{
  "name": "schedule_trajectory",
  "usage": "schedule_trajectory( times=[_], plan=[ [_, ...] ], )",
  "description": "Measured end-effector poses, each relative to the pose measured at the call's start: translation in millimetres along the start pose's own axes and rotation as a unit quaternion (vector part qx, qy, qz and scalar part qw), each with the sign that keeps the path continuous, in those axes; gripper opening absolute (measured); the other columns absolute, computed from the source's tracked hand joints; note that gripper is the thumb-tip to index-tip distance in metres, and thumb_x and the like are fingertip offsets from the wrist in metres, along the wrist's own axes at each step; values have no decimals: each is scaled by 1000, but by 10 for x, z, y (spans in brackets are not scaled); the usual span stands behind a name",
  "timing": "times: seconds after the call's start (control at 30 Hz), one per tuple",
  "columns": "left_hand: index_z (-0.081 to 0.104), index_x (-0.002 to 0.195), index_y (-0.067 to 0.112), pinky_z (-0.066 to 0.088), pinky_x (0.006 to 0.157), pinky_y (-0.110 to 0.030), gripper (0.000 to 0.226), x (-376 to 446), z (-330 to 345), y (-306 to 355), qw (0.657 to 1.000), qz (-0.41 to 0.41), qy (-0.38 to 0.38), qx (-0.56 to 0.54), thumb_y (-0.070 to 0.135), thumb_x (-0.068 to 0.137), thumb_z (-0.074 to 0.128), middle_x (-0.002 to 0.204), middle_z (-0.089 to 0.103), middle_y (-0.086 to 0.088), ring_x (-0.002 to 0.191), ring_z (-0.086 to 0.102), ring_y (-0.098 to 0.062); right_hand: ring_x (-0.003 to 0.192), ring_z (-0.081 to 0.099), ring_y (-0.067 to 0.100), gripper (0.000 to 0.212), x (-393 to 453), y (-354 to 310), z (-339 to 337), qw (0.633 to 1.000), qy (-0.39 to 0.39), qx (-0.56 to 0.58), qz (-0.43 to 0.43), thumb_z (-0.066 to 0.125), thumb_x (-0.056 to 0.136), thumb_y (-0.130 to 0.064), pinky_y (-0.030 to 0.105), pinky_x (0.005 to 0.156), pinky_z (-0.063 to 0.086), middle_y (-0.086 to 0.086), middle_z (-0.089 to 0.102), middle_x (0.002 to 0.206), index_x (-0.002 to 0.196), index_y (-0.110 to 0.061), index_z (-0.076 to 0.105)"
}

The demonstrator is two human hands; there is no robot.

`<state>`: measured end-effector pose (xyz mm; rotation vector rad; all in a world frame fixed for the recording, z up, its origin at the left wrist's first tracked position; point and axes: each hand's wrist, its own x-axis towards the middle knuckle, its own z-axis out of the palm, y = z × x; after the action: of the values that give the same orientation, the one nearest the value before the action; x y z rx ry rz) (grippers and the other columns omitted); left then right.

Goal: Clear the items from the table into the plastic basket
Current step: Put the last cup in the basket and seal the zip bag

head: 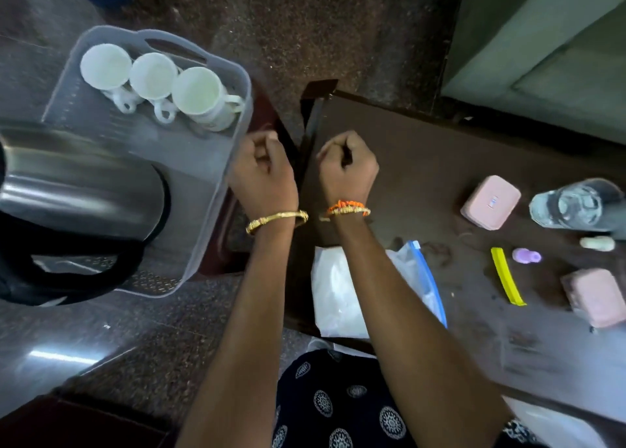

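Nearest, a zip bag (342, 298) of white powder overhangs the counter (423, 163) edge under the right forearm; a careless sweep of that arm could drag it to the floor. Both hands hover between counter and plastic basket (216, 163): left hand (262, 173) and right hand (347, 170) have fingers clenched, seemingly grasping nothing. Farther right, the water bottle (572, 207) lies on its side and might roll. In the basket, the kettle (81, 183) crowds three cups (152, 82), so dropped items could chip them.
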<state>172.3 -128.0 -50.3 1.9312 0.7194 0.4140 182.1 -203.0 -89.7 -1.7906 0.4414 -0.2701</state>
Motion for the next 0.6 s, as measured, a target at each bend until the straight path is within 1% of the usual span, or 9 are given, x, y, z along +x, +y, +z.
schedule_trajectory(
  times=[0.07,0.17,0.23,0.27,0.33,0.4,0.47,0.53,0.6],
  plan=[
    [68,92,2,37,59,-4,17,-312,127,-75,997,-8,-72,33,11,89,54,74,66,-6,67,56,-8,50,50,0,19,-125,157,-283,999,26,1,43,43,70,-3,8,52,36,-12,54,54,58,-7,57],
    [67,90,3,37,66,-18,19,-773,274,-266,979,-23,-173,106,17,91,53,85,72,-14,82,65,-26,48,51,4,19,-318,361,-700,991,70,-12,118,43,72,-10,13,50,40,-6,58,53,63,-14,60],
    [67,90,4,38,63,-12,15,-1068,346,-373,960,-22,-241,139,14,89,56,92,70,-15,89,65,-29,55,59,14,17,-423,476,-1006,983,94,-42,150,45,73,-13,24,57,48,3,64,58,69,-16,62],
    [66,94,6,41,69,-10,12,-1208,371,-416,947,-16,-282,155,12,87,58,97,69,-14,94,64,-28,64,62,22,16,-477,542,-1166,980,100,-75,156,48,74,-13,29,63,49,7,66,64,72,-15,63],
    [62,108,11,45,90,-26,26,-1450,429,-514,908,17,-369,198,10,82,62,112,63,-12,109,57,-29,82,61,36,9,-601,682,-1473,969,105,-167,150,58,75,-11,33,75,43,13,69,81,79,-9,65],
    [50,126,14,40,102,-39,51,-1657,500,-598,852,55,-447,266,12,76,65,128,53,-9,125,44,-30,99,54,39,25,-768,840,-1789,939,100,-257,205,68,72,-18,39,83,40,16,64,101,95,-9,64],
    [33,139,19,28,112,-47,72,-1779,573,-661,796,81,-489,348,18,74,66,143,39,-6,139,27,-28,113,46,37,53,-970,1005,-2080,891,73,-307,327,73,68,-35,47,93,37,14,54,120,113,-15,54],
    [23,143,22,15,114,-55,81,-1780,644,-723,762,76,-495,410,25,74,65,148,29,-3,144,15,-26,118,47,34,73,-1153,1166,-2297,857,2,-271,439,74,65,-50,48,98,37,12,50,128,122,-16,43],
    [23,142,22,11,112,-59,79,-1730,734,-766,739,81,-489,457,34,75,64,147,32,-6,142,18,-27,115,54,29,86,-1286,1302,-2408,842,-69,-158,511,75,65,-54,38,95,44,9,53,129,129,-13,36]
  ],
)
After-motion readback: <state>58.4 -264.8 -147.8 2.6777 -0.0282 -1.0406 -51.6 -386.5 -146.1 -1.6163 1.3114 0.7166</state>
